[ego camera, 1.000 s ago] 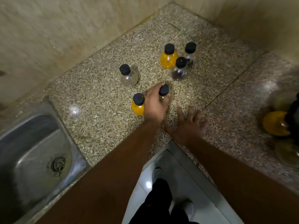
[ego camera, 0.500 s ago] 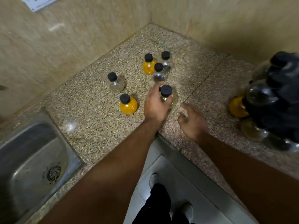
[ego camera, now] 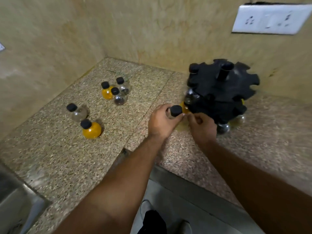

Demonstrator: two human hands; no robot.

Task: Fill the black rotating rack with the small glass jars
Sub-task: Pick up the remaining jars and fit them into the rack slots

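The black rotating rack (ego camera: 219, 92) stands at the right of the counter with notched tiers; some jars hang in it, one clear (ego camera: 190, 97) and others low down. My left hand (ego camera: 162, 122) is shut on a small glass jar with a black cap (ego camera: 176, 111), held just left of the rack's lower tier. My right hand (ego camera: 202, 128) is curled beside that jar, its fingertips by the cap; whether it grips anything is unclear. Several jars stand loose on the counter: an orange one (ego camera: 92, 130), a clear one (ego camera: 77, 112), and a cluster of three (ego camera: 116, 92).
The speckled stone counter (ego camera: 64, 157) meets tiled walls in a corner. A steel sink (ego camera: 15, 205) lies at the lower left. A white socket plate (ego camera: 268, 18) sits on the wall above the rack. The counter's front edge runs below my arms.
My left hand lifted the jar off the counter and carried it right to the rack. My right hand rose from the counter to meet it. The view swung right.
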